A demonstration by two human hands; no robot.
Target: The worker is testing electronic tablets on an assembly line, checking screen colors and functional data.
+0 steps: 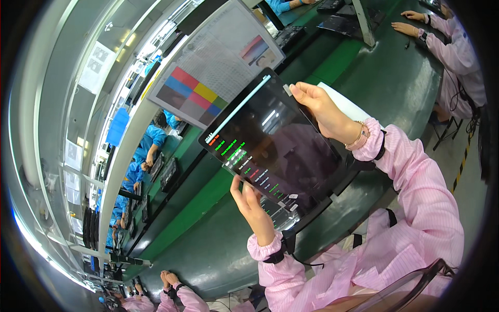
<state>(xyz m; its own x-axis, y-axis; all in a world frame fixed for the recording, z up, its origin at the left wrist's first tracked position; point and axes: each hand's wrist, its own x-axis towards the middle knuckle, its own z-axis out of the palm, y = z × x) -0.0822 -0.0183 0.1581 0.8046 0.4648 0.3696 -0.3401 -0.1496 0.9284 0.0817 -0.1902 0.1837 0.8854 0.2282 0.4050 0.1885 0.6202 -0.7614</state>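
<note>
Both my hands grip a tablet (280,140) with a dark glossy screen, tilted above the green bench. Its screen shows rows of green, red and white text along the left side and a light bar along the far edge. My left hand (253,210) is closed on the left edge, thumb over the front. My right hand (322,109) is closed on the far right edge. A small grey piece (288,90) shows by its thumb; whether it is held or attached to the tablet I cannot tell. Below the tablet lies a dark flat object (319,210), partly hidden.
A board with a printed sheet and coloured squares (195,93) stands just beyond the tablet. A white flat item (345,104) lies behind my right hand. Co-workers in blue sleeves (150,138) work across the line; one in pink (447,47) sits at the right. A blue bin (118,127) hangs left.
</note>
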